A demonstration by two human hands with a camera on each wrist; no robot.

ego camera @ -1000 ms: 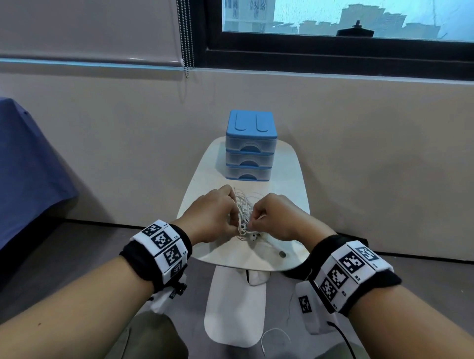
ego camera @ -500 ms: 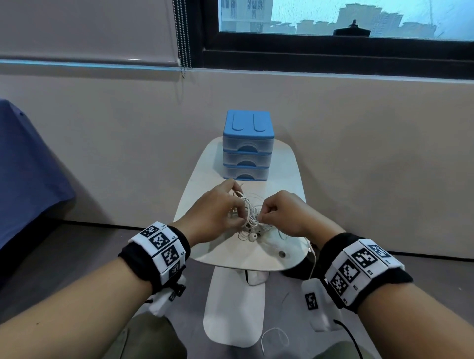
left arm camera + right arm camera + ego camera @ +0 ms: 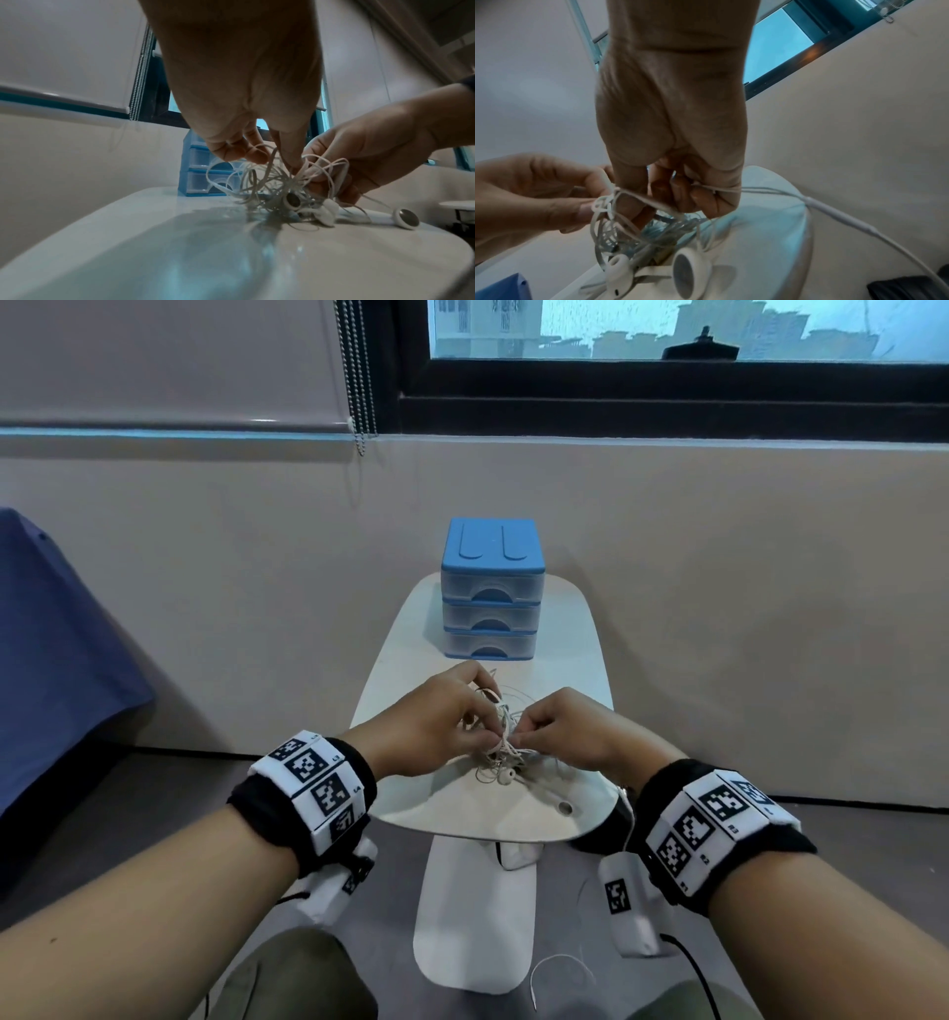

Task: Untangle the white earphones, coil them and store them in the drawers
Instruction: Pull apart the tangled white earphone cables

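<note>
The white earphones [image 3: 500,744] hang as a knotted bundle between both hands just above the near end of the counter [image 3: 575,660], one earbud [image 3: 406,219] resting on it. The left hand [image 3: 431,726] pinches a knot of cord and the right hand [image 3: 570,729] curls its fingers [image 3: 700,194] round a strand, so untangling is in hand; coiling and the drawers [image 3: 492,613], all closed at the counter's far end, are not yet reached. Next, the pinched loop probably needs easing apart rather than tugging. Compared with half a second ago, the hands have drawn closer together.
</note>
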